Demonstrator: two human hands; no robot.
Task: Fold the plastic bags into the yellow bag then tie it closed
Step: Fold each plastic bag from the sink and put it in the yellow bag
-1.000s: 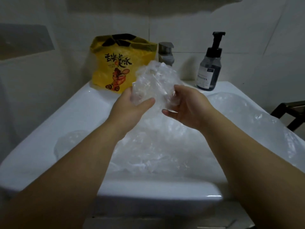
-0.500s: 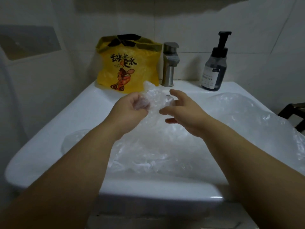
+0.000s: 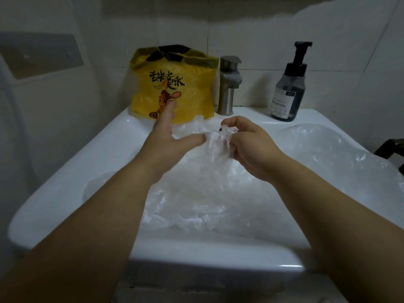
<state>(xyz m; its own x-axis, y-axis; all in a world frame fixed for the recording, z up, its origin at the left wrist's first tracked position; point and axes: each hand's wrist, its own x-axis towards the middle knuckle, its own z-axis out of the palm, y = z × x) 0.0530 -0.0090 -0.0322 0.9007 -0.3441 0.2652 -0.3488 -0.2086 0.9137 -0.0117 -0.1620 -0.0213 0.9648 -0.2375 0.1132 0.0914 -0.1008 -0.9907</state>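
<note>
While the right hand (image 3: 251, 145) pinches a bunched corner of a clear plastic bag (image 3: 215, 142) between curled fingers and thumb, just off the head view's centre toward 1 o'clock, the left hand (image 3: 169, 138) lies spread beside it toward 11 o'clock. Its fingers are straight, gripping nothing, and its thumb rests against the same bag. Below both hands, from the centre down toward 6 o'clock, a loose heap of clear plastic bags (image 3: 207, 200) fills the basin of the white sink (image 3: 65, 186) and spills over its rim at 3 o'clock. At 12 o'clock the yellow bag (image 3: 192, 90) stands upright on the sink's back ledge against the tiled wall, its mouth open. A metal tap (image 3: 228, 84) stands just beside it, toward 1 o'clock. A dark pump bottle (image 3: 287, 90) sits farther along the ledge toward 2 o'clock.
</note>
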